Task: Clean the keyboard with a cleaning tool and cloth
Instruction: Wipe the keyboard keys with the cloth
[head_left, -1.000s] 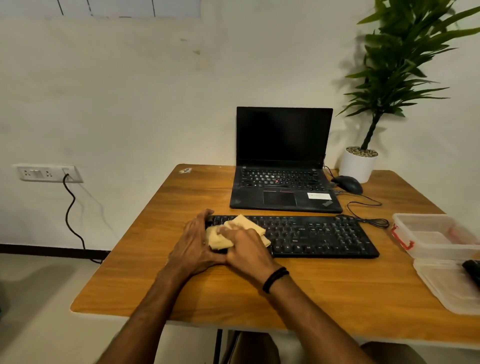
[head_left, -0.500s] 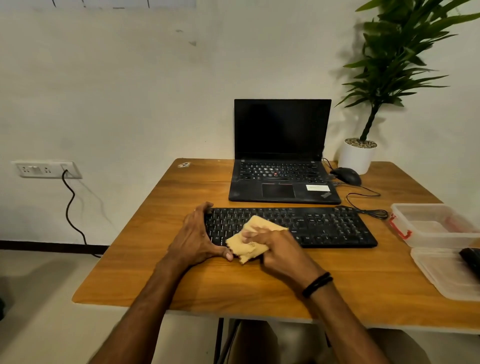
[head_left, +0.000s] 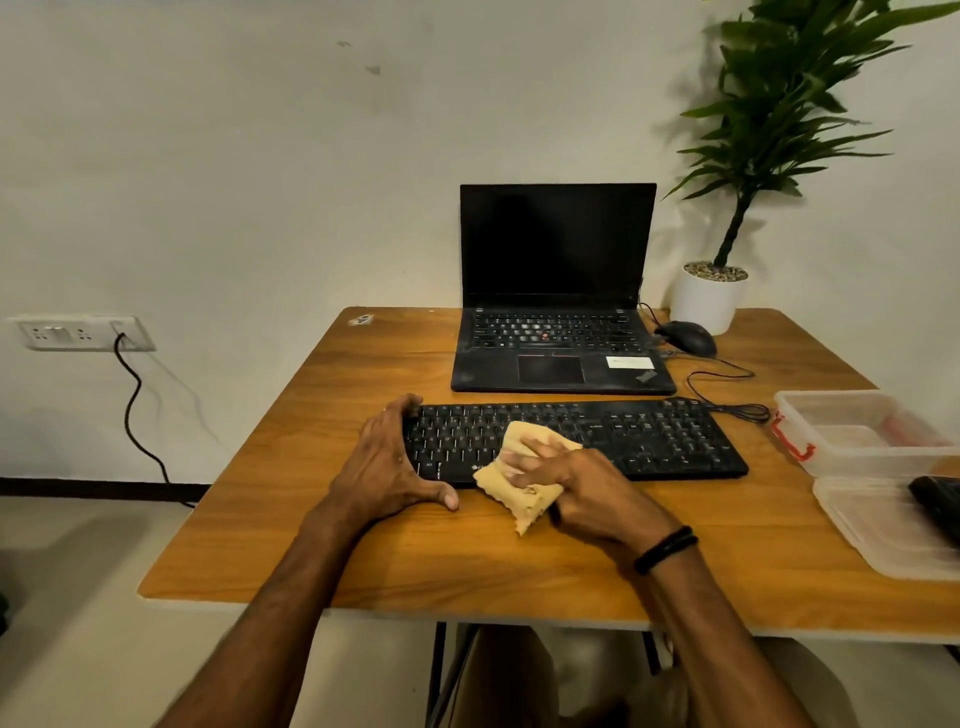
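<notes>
A black keyboard (head_left: 649, 436) lies flat across the middle of the wooden table (head_left: 363, 561). My left hand (head_left: 387, 465) grips its left end, fingers over the far corner and thumb on the table at the near edge. My right hand (head_left: 576, 486) is closed on a crumpled yellow cloth (head_left: 519, 486) and presses it on the keys and near edge, left of the keyboard's centre. The fingers look blurred. The end of a black object (head_left: 937, 501), perhaps the cleaning tool, shows at the right edge.
An open black laptop (head_left: 558, 312) stands behind the keyboard. A black mouse (head_left: 685, 338) with its cable and a potted plant (head_left: 709, 301) are at the back right. A clear plastic box (head_left: 857, 431) and its lid (head_left: 883, 525) lie at the right.
My right hand has slid the cloth rightward along the keyboard, from its left end toward the centre. My left hand has stayed on the left end.
</notes>
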